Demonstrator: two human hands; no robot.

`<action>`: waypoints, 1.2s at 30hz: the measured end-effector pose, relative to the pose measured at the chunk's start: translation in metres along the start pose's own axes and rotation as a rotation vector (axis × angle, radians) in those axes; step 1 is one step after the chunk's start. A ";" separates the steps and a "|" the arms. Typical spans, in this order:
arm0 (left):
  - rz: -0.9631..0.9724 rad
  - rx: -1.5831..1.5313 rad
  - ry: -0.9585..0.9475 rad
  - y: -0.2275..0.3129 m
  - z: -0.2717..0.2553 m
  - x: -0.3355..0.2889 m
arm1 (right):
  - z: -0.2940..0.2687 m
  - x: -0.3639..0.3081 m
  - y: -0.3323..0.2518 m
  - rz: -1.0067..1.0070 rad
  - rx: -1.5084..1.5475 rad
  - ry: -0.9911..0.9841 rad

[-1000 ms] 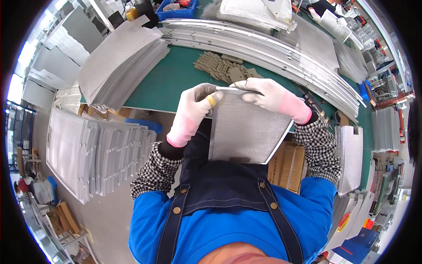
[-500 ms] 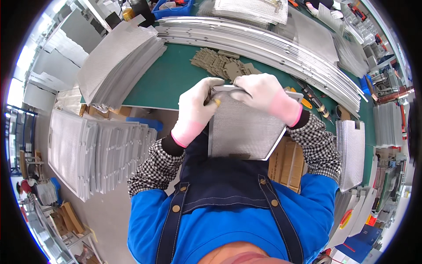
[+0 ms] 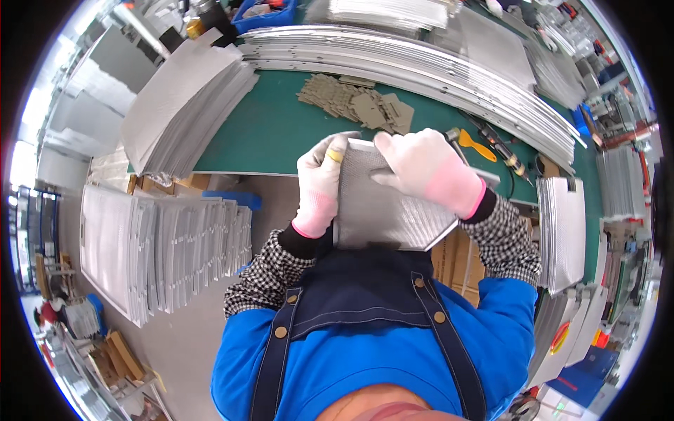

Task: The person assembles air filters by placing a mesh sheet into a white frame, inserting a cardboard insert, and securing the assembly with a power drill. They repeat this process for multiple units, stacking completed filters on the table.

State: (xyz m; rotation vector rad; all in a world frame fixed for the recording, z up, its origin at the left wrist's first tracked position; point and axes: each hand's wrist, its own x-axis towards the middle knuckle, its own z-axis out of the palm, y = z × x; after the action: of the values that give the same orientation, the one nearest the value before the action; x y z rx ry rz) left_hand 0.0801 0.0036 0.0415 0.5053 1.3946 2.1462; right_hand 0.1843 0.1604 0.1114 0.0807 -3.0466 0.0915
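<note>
A framed metal mesh filter panel rests against my apron, its far edge by the green table's front edge. My left hand, in a white glove with a pink cuff, is closed around its far left corner; a yellow patch marks one finger. Over the far right part lies my right hand, gloved alike, with thumb on the mesh and fingers curled at the frame's far edge. The fingertips there are hidden. Just beyond both hands lies a pile of grey-beige flat plates.
Stacked mesh sheets stand at the table's left, framed panels below them. Long metal strips cross the back. A yellow scraper and a power screwdriver lie right of my right hand; more panels stand at right.
My left hand has shifted right and down onto the panel's corner and left edge. The right hand has moved slightly right and down, its thumb now spread over the mesh.
</note>
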 end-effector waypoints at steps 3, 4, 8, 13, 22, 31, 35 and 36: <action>0.248 0.236 -0.056 0.016 0.026 0.019 | -0.030 -0.006 0.020 0.139 0.325 -0.063; 0.360 0.352 -0.085 0.033 0.037 0.029 | -0.036 -0.011 0.033 0.088 0.500 0.016; 0.758 0.850 -0.446 0.134 0.074 0.071 | -0.058 -0.041 0.097 -0.086 1.106 0.190; 1.283 1.153 -0.602 0.136 0.093 0.110 | 0.052 -0.067 0.160 0.735 -0.124 0.011; 1.271 1.329 -0.034 0.041 0.081 0.112 | 0.098 -0.053 0.131 0.593 0.610 0.627; 1.097 1.346 0.114 0.020 0.074 0.118 | 0.020 0.010 0.040 0.498 1.353 0.752; 1.217 1.257 0.095 0.018 0.068 0.126 | -0.035 -0.002 0.073 0.378 0.448 0.692; 1.225 1.232 0.072 0.018 0.067 0.127 | -0.043 -0.003 0.086 0.228 0.118 0.665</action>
State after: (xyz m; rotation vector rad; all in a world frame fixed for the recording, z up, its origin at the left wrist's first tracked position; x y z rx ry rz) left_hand 0.0129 0.1233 0.0882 2.1740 2.8253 1.6053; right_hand 0.1863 0.2486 0.1492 -0.2408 -2.3715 0.2560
